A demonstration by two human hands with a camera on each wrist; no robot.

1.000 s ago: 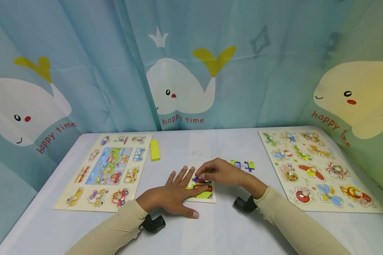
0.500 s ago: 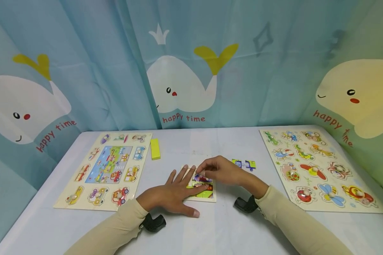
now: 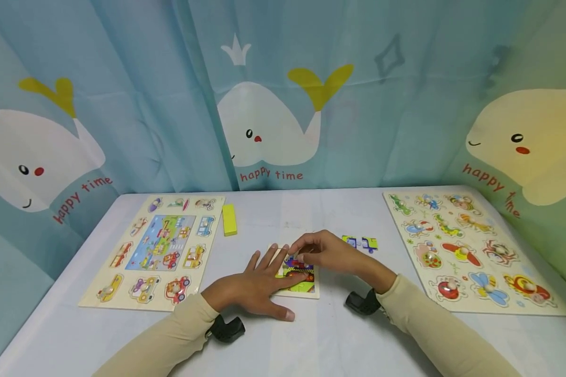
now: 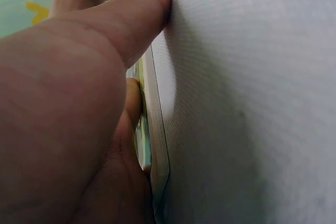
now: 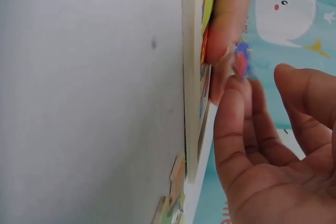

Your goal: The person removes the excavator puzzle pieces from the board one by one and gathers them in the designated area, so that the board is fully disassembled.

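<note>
A small jigsaw board (image 3: 306,294) with a bright vehicle picture lies flat on the table. My left hand (image 3: 257,293) rests on its left part with fingers spread, the index finger across the picture and the thumb on the tablecloth. My right hand (image 3: 332,255) is over the board's upper right and pinches a small blue and red jigsaw piece (image 5: 241,61) at its fingertips. In the right wrist view that piece stands tilted beside a left fingertip (image 5: 223,43). My fingers partly hide the picture. Two loose jigsaw pieces (image 3: 370,244) lie beyond my right hand.
A vehicle knob puzzle (image 3: 101,262) lies at the left and an insect knob puzzle (image 3: 467,267) at the right. A yellow block (image 3: 229,220) sits near the left puzzle. Behind the table hangs a blue whale-print curtain (image 3: 179,136).
Both hands stay almost where they were. The head view has shifted slightly. The glare and colours on the picture near my right fingertips have changed a little.
</note>
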